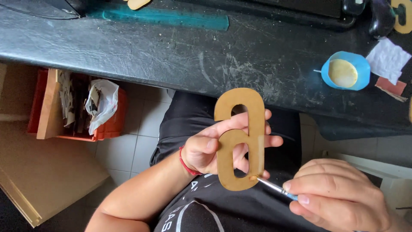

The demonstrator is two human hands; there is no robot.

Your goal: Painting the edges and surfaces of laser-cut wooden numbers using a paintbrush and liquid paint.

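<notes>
My left hand [214, 148] holds a flat tan wooden letter cutout [241, 137] upright over my lap, thumb on its front and fingers behind it. My right hand [339, 197] grips a thin paintbrush [274, 187] with a blue handle and metal ferrule. The brush tip touches the lower right edge of the cutout. A red band circles my left wrist. A small blue cup [345, 71] holding pale yellowish liquid stands on the black worktop [171, 51], to the upper right of the cutout.
A teal ruler [167, 18] lies along the worktop's far side. White paper [388, 58] and a reddish scrap [391, 87] lie right of the cup. An orange crate [111, 124] with wood pieces and a plastic bag sits on the tiled floor at left, beside flat boards [38, 176].
</notes>
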